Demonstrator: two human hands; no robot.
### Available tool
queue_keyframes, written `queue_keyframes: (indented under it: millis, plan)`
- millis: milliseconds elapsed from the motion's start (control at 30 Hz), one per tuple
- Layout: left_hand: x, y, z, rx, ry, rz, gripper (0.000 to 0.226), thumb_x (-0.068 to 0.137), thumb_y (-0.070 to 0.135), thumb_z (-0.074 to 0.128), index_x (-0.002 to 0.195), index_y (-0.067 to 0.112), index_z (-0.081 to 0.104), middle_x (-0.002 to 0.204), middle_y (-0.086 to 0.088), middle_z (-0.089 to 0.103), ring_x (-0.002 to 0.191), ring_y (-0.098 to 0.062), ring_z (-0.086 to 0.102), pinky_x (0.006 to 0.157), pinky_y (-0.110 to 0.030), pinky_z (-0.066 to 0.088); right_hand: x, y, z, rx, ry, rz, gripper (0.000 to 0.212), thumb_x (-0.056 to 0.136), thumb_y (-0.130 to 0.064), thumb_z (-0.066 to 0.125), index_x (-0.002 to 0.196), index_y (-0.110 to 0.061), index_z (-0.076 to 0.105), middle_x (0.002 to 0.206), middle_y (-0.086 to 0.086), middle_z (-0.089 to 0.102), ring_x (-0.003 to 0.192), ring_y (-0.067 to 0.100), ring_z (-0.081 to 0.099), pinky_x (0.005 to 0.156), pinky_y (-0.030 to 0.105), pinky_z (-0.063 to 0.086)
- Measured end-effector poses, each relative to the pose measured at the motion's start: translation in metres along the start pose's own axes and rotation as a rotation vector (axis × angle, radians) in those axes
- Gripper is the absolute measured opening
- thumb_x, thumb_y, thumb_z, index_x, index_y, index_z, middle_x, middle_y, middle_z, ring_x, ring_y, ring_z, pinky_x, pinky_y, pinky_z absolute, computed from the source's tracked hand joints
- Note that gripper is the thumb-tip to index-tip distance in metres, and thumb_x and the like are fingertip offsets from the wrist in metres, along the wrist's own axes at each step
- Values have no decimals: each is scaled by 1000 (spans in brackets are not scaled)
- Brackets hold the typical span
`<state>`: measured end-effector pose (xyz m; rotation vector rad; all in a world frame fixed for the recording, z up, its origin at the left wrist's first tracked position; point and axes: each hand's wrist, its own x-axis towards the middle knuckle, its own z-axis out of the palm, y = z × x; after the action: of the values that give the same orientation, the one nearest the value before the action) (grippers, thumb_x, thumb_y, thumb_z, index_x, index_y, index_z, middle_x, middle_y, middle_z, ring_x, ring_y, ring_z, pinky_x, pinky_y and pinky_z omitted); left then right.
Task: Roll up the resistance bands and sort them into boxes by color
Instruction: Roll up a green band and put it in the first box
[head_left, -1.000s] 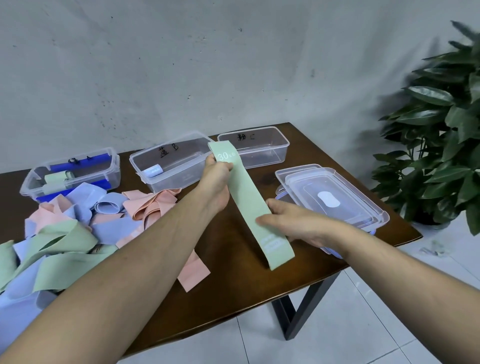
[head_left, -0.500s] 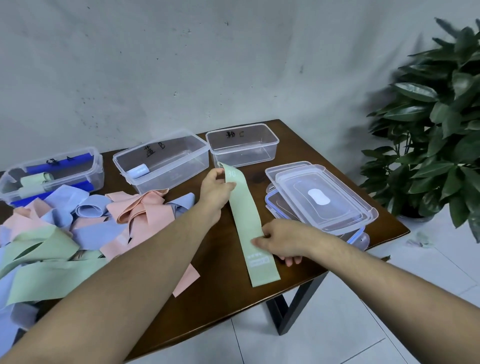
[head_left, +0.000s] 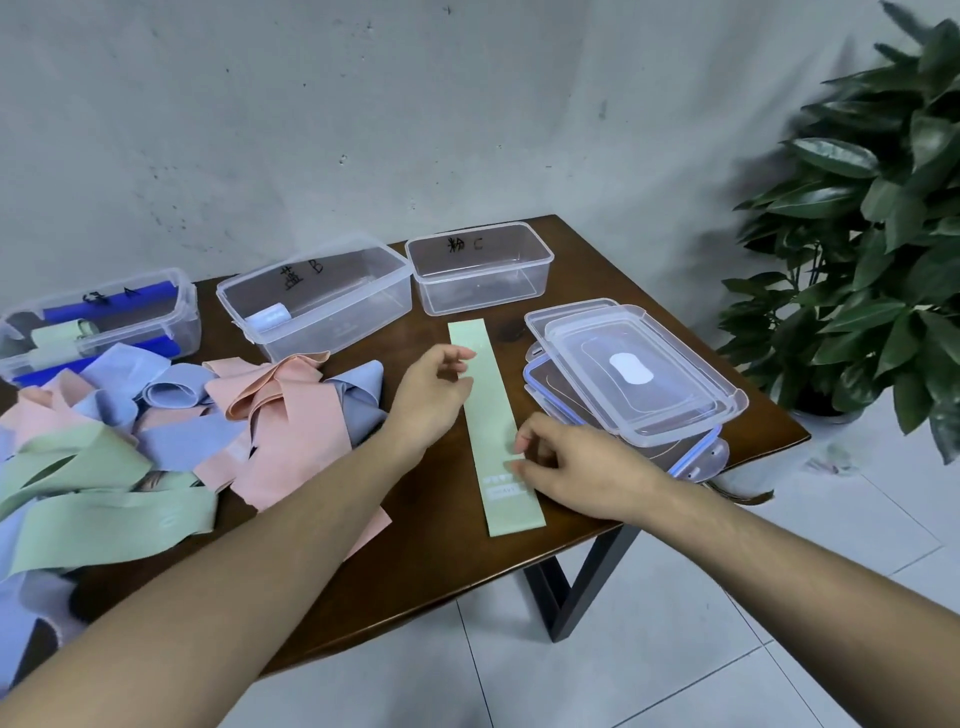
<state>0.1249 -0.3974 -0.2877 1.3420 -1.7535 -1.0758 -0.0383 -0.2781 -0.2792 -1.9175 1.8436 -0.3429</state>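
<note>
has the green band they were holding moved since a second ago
Yes. The green band was lifted, its far end up by box B; it now lies flat on the table beside the stacked lids.

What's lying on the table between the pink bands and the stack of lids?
In the head view, the flat green band lies between them, with both hands over it.

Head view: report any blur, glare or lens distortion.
Head view: plant leaves smeared by motion blur; left hand fingers slightly blurred; soft glare on the stacked lids; wide-angle stretch on the forearms; small print on the green band unreadable.
</note>
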Motion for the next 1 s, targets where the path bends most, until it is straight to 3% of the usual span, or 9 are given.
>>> queue_keyframes:
  millis: [167,267,400,533,600,733,900,1000]
  plan:
    - [-49,-7,-2,90,-125,175,23,92,9,64,101,30,64,107,6,61,79,-8,56,73,-6,41,-16,13,9,84,115,-178,19,97,-31,58,115,-35,63,98,-18,57,92,2,56,82,22,47]
    - [-78,-15,-2,162,-123,274,31,90,9,66,93,39,61,102,12,59,81,-10,57,73,-10,40,-26,22,17,63,120,-280,25,97,-38,56,121,-35,64,110,-22,52,95,0,57,82,18,47]
    - [-109,-25,-9,284,-191,447,14,90,21,67,104,25,69,107,14,57,96,-9,58,82,-13,42,-41,28,25,41,130,-402,46,96,-53,53,133,-27,62,123,-19,51,102,-6,54,91,14,44]
    - [-127,-35,-14,494,-220,550,39,89,47,55,116,24,71,118,12,60,105,-6,54,96,-14,41,-46,29,33,-48,202,-490,39,98,-42,52,126,-20,68,119,-5,56,102,11,60,90,24,49]
    - [-130,-36,-12,568,-202,589,39,91,46,51,115,24,73,117,11,63,106,-7,54,96,-21,45,-46,28,36,-62,250,-507,32,99,-35,53,121,-20,71,115,-3,57,95,13,62,84,27,51]
    - [-134,-37,-7,638,-107,670,33,94,37,49,106,23,76,105,10,67,95,-10,59,82,-32,54,-46,25,40,-66,318,-517,20,96,-24,64,112,-19,74,109,-5,59,90,13,62,80,29,53]
    - [-141,-32,1,605,11,753,23,91,21,51,95,15,72,93,3,66,84,-9,51,79,-24,45,-44,20,42,-68,369,-540,14,90,-14,71,104,-19,72,103,-7,61,88,14,59,79,27,51]
    - [-143,-35,3,568,46,727,22,90,19,52,99,13,71,93,2,65,85,-8,50,82,-21,43,-46,18,46,-48,371,-524,17,90,-13,71,105,-20,71,101,-9,61,89,11,59,81,25,51]
